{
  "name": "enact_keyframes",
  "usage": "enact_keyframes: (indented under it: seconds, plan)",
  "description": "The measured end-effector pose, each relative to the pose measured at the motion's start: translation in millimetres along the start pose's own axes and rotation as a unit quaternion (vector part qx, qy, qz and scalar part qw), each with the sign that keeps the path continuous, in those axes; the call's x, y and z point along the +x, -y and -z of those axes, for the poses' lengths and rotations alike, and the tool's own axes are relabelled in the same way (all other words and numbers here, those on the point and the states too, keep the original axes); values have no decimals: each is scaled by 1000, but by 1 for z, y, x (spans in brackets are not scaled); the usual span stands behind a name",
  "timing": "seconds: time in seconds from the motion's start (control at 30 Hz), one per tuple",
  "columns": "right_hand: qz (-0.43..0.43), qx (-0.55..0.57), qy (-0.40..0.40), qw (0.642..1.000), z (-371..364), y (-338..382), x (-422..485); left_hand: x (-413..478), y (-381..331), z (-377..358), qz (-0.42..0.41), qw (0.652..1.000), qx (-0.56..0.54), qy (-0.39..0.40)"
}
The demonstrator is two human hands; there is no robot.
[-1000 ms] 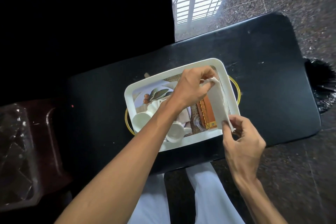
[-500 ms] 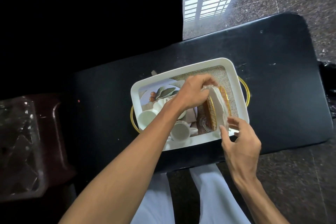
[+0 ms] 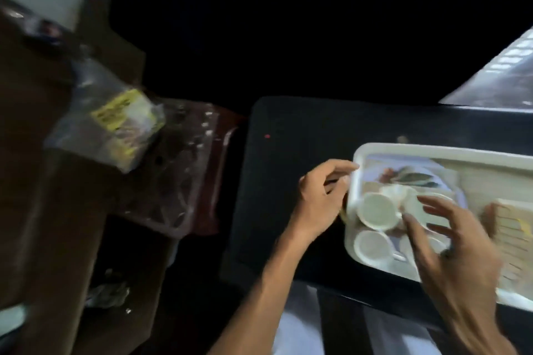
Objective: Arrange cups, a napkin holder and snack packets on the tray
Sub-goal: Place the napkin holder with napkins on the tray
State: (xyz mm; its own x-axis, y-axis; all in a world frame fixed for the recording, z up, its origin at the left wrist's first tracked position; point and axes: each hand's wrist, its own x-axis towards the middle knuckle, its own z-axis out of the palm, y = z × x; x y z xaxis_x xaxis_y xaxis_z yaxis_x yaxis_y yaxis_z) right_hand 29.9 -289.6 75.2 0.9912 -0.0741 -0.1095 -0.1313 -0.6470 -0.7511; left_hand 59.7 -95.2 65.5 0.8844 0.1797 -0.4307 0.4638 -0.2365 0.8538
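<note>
The white tray [image 3: 432, 148] lies on the black table [image 3: 288, 167] at the right of the blurred head view. Two white cups [image 3: 375, 209] [image 3: 370, 245] stand in its left end on a leaf-patterned plate. The brown napkin holder [image 3: 510, 228] sits further right. My left hand [image 3: 320, 199] is at the tray's left rim, fingers loosely curled, thumb at the corner, nothing seen in it. My right hand [image 3: 455, 242] hovers over the cups with fingers spread. A clear snack packet [image 3: 121, 118] with a yellow label lies far left, off the tray.
A clear plastic container [image 3: 173, 181] rests on a dark red surface between the packet and the table. Brown furniture [image 3: 43, 210] fills the left side. Shiny floor [image 3: 504, 72] shows at the upper right. White trouser legs [image 3: 297, 331] are below the table edge.
The view has swung left and blurred. Both hands have let go of the napkin and holder; the left hand moved to the tray's left rim, the right hand came over the cups.
</note>
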Motion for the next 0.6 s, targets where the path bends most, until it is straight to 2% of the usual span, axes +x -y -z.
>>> enact_keyframes:
  seconds: [0.17,0.33,0.47,0.6]
  plan:
    - [130,-40,134,982,-86,80,12,-25,38,130,24,987,-12,-158]
    - [219,-161,235,933,-173,162,12,-38,70,245,15,964,25,-264]
    - [268,-254,294,882,-235,215,6,-34,90,331,10,940,116,-321]
    - [298,-291,317,852,-282,257,1,-16,97,409,-7,891,261,-372]
